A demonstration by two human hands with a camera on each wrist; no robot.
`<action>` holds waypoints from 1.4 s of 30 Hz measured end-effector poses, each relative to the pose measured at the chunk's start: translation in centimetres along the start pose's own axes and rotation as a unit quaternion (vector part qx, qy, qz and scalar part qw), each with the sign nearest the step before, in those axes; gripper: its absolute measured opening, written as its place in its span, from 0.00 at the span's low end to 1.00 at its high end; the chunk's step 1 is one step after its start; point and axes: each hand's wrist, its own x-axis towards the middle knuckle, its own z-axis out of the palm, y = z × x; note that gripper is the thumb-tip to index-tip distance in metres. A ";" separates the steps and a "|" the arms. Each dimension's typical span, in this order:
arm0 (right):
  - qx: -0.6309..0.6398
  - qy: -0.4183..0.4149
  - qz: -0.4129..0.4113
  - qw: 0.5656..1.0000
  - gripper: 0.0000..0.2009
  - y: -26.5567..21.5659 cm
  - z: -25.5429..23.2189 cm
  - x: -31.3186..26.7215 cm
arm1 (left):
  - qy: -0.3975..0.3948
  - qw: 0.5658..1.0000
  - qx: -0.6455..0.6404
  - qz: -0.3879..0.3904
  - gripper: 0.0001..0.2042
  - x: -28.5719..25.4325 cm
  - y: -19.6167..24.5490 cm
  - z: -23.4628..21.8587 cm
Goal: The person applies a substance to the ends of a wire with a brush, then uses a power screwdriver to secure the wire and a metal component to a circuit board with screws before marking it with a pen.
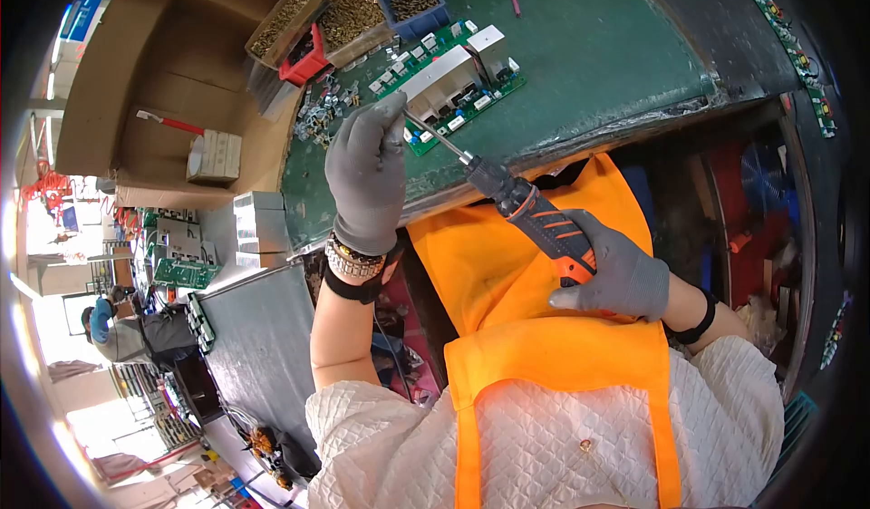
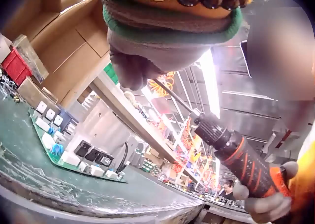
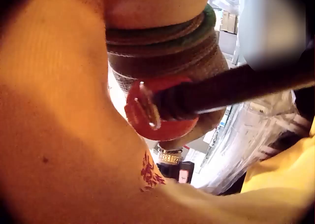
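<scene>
In the head view the gloved right hand grips an orange and black electric screwdriver, its shaft pointing up and left. The gloved left hand is at the shaft's tip with fingers bent; whether a small part is pinched there is hidden. In the left wrist view, the left hand's fingers meet the tip of the screwdriver. Behind them a green circuit board with pale heat sinks lies on the green table. The right wrist view shows the tool's red end close up.
Bins of screws, a blue bin and a red bin stand behind the board. Loose metal parts lie left of it. A cardboard box stands at left, and another circuit strip lies far right.
</scene>
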 end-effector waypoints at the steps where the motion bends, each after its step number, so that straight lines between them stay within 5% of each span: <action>1: 0.001 0.000 0.001 1.000 0.40 0.1 -0.4 0.0 | -0.018 0.997 -0.051 -0.059 0.09 -0.3 -0.3 0.3; 2: 0.183 -0.123 0.070 0.973 0.39 0.3 -1.3 0.1 | -0.034 0.987 -0.102 -0.117 0.09 -0.5 -0.7 0.6; 3: 0.354 -0.238 0.135 0.894 0.37 0.3 -1.9 0.2 | -0.034 0.987 -0.103 -0.116 0.09 -0.6 -1.0 0.9; 6: 0.304 -0.199 0.126 0.923 0.34 0.2 -1.7 0.2 | -0.028 0.981 -0.147 -0.122 0.09 -0.6 -1.4 1.5; 7: 0.306 -0.197 0.128 0.923 0.34 0.4 -1.4 0.1 | -0.049 0.992 -0.096 -0.068 0.09 -0.1 -1.2 1.3; 9: 0.173 -0.046 0.052 0.983 0.32 1.2 -0.9 0.2 | -0.070 0.996 -0.046 -0.019 0.10 1.0 -1.0 0.9; 11: 0.148 -0.038 0.065 0.986 0.33 2.3 -1.1 0.3 | -0.050 0.992 0.091 0.072 0.11 1.9 -1.6 0.4; 12: 0.125 -0.025 0.073 0.989 0.33 2.8 -1.0 0.4 | -0.068 0.990 0.094 0.081 0.22 2.0 -2.5 0.7; 15: 0.095 -0.026 0.095 0.991 0.35 4.0 -0.3 1.0 | -0.144 0.980 0.124 0.064 0.33 1.0 -3.5 2.7; 16: 0.096 -0.027 0.098 0.990 0.35 4.3 0.1 1.2 | -0.207 0.971 0.121 0.009 0.43 0.4 -3.2 3.1; 42: 0.215 -0.041 0.151 0.964 0.33 4.2 1.5 2.8 | -0.142 0.977 0.160 0.009 0.41 -0.3 -3.9 5.4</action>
